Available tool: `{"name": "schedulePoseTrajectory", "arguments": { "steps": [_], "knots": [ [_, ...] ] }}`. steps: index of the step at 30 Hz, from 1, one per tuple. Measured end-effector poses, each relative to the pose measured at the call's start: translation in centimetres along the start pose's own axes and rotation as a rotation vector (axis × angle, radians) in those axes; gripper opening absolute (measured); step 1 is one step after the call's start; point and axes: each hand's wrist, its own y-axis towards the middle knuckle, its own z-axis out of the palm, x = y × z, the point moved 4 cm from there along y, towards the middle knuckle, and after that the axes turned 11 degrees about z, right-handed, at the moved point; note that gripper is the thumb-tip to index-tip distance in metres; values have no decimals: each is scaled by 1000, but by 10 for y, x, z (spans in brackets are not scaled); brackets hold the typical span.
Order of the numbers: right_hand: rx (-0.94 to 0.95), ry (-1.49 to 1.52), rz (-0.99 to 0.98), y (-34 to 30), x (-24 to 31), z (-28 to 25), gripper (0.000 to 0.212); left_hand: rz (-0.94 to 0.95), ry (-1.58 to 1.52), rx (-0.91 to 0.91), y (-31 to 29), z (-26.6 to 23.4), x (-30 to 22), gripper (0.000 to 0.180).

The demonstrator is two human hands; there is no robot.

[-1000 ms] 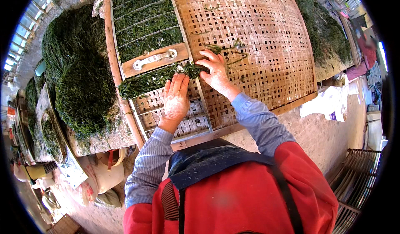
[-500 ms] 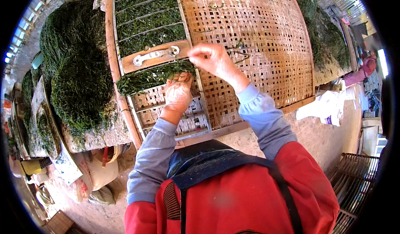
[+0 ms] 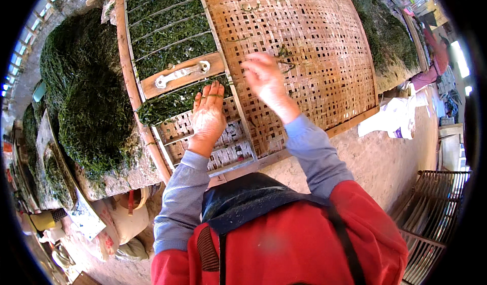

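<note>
Our left hand [image 3: 209, 113] lies flat, fingers extended and gripping nothing, on the strip of green weed [image 3: 170, 105], which runs leftward from the fingertips; a strand crosses the fingers. Right of them, our right hand [image 3: 266, 82] hovers loosely curled over the woven mat [image 3: 314, 57]; blur means we cannot tell whether it pinches anything. Lifting carelessly, we could drag weed out by that clinging strand; uneven pressure could spill clumps over the slatted frame [image 3: 212, 29] beside our fingertips.
</note>
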Motion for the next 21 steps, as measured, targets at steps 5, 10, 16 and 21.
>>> {"name": "schedulePoseTrajectory", "arguments": {
  "steps": [5, 10, 16, 21],
  "knots": [
    [-218, -625, 202, 11, -76, -41, 38, -19, -3, 111, 6, 0, 0, 60],
    [7, -714, 172, 1, -89, -25, 34, 24, -149, -13, 2, -14, 5, 54],
    [-176, 115, 243, -2, -93, -30, 18, -172, 100, -235, -52, -73, 48, 32],
    [212, 1181, 627, -5, 38, 48, 16, -186, 275, 159, -72, -51, 63, 69]
  ]
}}
